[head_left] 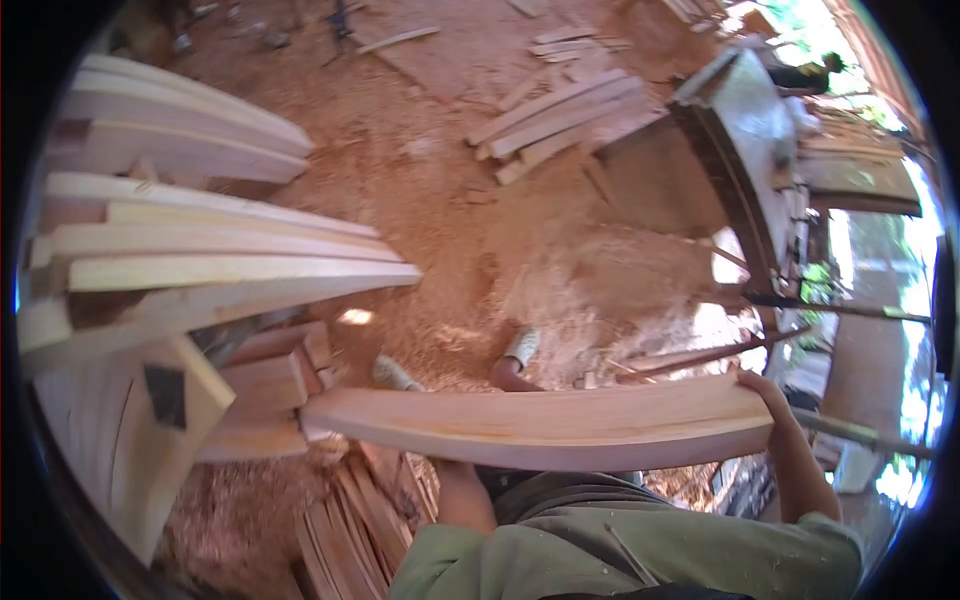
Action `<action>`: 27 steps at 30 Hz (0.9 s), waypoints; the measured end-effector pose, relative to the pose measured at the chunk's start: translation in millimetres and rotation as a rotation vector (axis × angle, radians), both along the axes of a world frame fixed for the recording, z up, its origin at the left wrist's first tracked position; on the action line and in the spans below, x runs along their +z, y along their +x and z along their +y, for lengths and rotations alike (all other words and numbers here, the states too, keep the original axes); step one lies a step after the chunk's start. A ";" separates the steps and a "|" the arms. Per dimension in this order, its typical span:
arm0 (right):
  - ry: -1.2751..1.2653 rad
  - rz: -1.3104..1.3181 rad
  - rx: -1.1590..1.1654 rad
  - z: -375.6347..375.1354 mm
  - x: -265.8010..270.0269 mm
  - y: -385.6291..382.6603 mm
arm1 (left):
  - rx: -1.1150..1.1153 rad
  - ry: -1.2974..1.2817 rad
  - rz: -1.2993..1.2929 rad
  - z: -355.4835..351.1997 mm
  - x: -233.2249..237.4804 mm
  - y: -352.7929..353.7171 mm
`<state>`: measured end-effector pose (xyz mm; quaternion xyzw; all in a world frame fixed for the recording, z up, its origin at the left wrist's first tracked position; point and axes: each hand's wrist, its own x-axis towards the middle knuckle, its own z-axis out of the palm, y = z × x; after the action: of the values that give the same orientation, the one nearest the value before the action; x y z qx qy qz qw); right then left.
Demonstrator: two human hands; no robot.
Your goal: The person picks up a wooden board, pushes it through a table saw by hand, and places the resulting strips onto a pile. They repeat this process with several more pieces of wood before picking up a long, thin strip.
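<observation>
A long, thick wooden plank [560, 420] with a slight curve lies crosswise in front of my body. My right hand [762, 392] is closed around its right end, fingers over the far corner. From below, my left hand [452, 466] holds the plank left of its middle; the fingers are hidden behind the wood. The plank's left end overlaps some reddish wooden blocks [265, 395] in this view.
Stacked pale boards [230, 240] reach in from the left. More cut planks [565, 115] lie on the sawdust-covered ground [440, 200] ahead. A large dark-edged panel [670, 170] stands at the right, beside poles [860, 432]. Thin strips [345, 535] lie at lower left. A person [805, 75] is far right.
</observation>
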<state>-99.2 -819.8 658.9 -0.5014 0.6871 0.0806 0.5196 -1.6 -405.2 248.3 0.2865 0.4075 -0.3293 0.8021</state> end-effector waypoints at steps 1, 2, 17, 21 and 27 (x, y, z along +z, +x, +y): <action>0.017 -0.025 0.043 -17.0 -2.5 -9.9 | 0.004 0.018 -0.011 -7.2 8.3 -2.0; 0.060 -0.059 0.034 -49.8 -13.5 -38.1 | 0.010 0.040 -0.026 -14.4 16.5 -4.7; 0.037 -0.419 -0.377 -179.3 17.2 -262.9 | -0.316 0.100 -0.340 -192.4 166.8 35.8; -0.304 -0.585 -0.596 -126.7 -11.2 -366.2 | -0.476 0.032 -0.467 -263.7 196.3 68.8; -0.256 -0.799 -0.948 -26.0 -114.7 -445.2 | -0.743 -0.102 -0.650 -374.0 226.6 107.8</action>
<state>-544.4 -845.8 544.1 -0.1921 0.5917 -0.4346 0.6512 106.2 -779.3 474.9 0.4604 -0.0099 -0.5063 0.7291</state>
